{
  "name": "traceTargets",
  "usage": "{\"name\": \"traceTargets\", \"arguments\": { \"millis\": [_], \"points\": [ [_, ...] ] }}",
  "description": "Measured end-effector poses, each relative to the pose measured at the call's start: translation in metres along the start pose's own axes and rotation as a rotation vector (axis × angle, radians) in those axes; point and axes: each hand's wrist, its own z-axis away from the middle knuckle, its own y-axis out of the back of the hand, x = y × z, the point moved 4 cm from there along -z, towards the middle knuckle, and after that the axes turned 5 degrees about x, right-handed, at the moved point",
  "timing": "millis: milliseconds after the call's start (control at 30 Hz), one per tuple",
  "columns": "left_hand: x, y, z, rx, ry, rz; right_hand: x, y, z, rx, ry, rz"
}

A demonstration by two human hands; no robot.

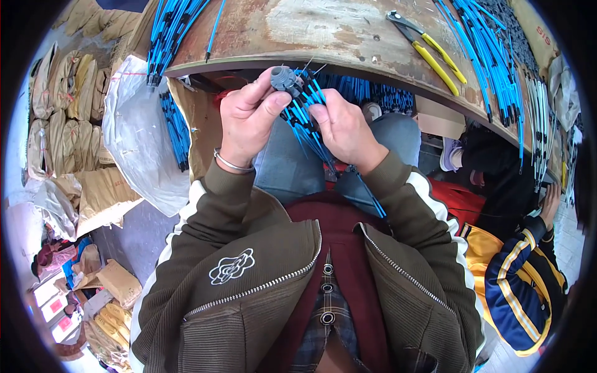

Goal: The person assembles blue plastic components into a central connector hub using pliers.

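Over my lap, my left hand (245,121) is closed round a grey round plastic hub (283,78), thumb and fingers on its side. Blue ribs (303,132) with black joints, like those of an umbrella frame, fan down from the hub between my hands. Thin metal wire ends stick out at its top. My right hand (347,129) pinches one of these blue ribs between thumb and forefinger, close to the hub. One rib hangs down past my right wrist. The far ends of several ribs are hidden behind my hands.
Ahead curves a worn wooden table (311,28), bearing yellow-handled pliers (429,53) and bundles of blue ribs (488,56). More ribs (367,87) lie beneath its edge. At left are a plastic bag (146,137) and stacked brown packages (65,118). A co-worker's sleeve (519,286) shows at right.
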Motion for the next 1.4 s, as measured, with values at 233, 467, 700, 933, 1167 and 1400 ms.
{"name": "traceTargets", "arguments": {
  "millis": [233,467,700,933,1167,1400],
  "points": [
    [0.01,-0.012,0.005,0.196,-0.003,-0.243,-0.014,-0.014,0.004,0.103,0.005,0.063],
    [0.007,-0.01,0.006,0.202,0.087,0.034,-0.015,-0.009,0.004,0.154,-0.002,0.042],
    [0.01,0.004,-0.001,-0.16,0.049,0.034,-0.008,-0.001,-0.004,-0.195,0.075,-0.047],
    [-0.003,-0.007,0.002,-0.016,0.115,0.172,-0.012,-0.014,-0.005,-0.023,0.162,0.132],
    [-0.001,-0.011,0.004,0.047,0.109,0.042,-0.014,-0.014,-0.006,-0.091,0.175,0.258],
    [0.001,-0.01,0.009,-0.008,0.134,0.014,-0.021,-0.013,0.003,0.007,0.19,0.152]
  ]
}}
